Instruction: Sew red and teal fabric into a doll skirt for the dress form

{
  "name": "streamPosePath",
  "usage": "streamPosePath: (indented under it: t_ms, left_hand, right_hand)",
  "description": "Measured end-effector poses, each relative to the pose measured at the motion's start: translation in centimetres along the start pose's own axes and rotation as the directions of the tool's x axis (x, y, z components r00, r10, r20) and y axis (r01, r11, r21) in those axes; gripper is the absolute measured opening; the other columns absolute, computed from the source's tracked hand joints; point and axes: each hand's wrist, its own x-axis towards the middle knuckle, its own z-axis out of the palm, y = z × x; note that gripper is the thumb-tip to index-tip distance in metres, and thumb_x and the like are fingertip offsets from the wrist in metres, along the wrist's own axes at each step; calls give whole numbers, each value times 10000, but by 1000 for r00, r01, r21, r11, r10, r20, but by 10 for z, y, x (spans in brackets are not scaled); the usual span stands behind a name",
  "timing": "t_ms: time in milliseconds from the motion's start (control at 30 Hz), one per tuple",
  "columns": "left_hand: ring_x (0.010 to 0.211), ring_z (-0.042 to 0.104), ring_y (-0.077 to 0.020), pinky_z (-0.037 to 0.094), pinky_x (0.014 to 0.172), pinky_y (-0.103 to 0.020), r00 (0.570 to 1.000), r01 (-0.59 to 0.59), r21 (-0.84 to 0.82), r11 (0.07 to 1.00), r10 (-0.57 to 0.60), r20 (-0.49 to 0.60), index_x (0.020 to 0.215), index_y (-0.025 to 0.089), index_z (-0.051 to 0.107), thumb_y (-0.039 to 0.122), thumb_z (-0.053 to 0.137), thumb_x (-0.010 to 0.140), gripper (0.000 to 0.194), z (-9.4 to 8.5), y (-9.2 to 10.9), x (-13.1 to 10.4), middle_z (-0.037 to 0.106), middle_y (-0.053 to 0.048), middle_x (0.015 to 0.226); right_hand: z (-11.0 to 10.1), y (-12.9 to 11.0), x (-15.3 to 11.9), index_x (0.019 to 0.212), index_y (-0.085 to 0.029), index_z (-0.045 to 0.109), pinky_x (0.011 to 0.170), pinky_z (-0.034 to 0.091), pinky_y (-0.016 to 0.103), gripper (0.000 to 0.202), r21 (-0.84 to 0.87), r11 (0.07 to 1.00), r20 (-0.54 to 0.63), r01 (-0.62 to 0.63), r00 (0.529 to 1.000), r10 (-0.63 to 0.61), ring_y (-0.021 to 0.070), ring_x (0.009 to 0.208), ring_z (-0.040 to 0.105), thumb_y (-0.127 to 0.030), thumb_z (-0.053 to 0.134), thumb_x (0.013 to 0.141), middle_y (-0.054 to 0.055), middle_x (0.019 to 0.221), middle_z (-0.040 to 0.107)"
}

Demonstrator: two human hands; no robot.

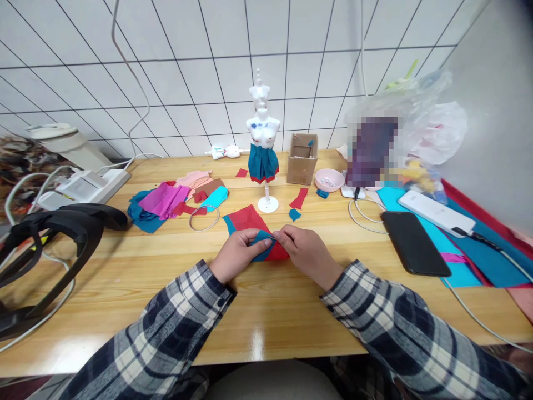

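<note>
- Centre of the frame, over the counter (166, 294): the left hand (237, 253) pinches a red-and-teal cloth (250, 218); the right hand (308, 253) nips its folded teal edge. Whether there's a needle, I can't tell.
- That piece looks unfinished, a loose panel; above it, a small dress form (262, 130) already wears a red-hemmed teal skirt (263, 164).
- Right: marks on the power bank (435, 213) are illegible.

Mannequin (263, 133) is stood on bench (266, 311), behind cloth (246, 217). Scrap pile (166, 201) is placed to its left; box (302, 166), then bowl (329, 180), are set to its right. Ring (204, 230) is laid left of cloth. Far right, power bank (436, 213) is rested on fabric strips (491, 265).
</note>
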Motion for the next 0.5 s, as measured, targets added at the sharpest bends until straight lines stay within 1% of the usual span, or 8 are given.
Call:
streamPosePath:
  t_ms: [133,333,500]
  left_hand:
    - [571,464,-100,388,553,-225,1000,8,3,1000,-8,4,819,135,687,524,702,743,397,0,0,0,581,23,652]
    - [573,443,-95,363,534,-213,1000,-3,-8,1000,3,7,793,136,667,533,694,747,400,1,3,0,549,28,642]
    - [571,441,-91,363,525,-207,1000,-8,-26,1000,8,-3,795,134,664,545,685,756,413,1,1,0,555,23,645]
  right_hand:
    - [1,0,0,723,-213,516,573,258,252,425,11,1000,-9,8,1000,-8,131,620,501,-497,352,993,-11,655,582]
    - [0,0,0,712,-213,516,570,256,255,423,-8,1000,-11,0,1000,0,131,613,489,-503,377,985,-12,649,578]
    - [0,0,1,712,-215,518,573,265,253,428,3,1000,-9,-5,1000,5,133,609,487,-508,370,985,-13,644,573]
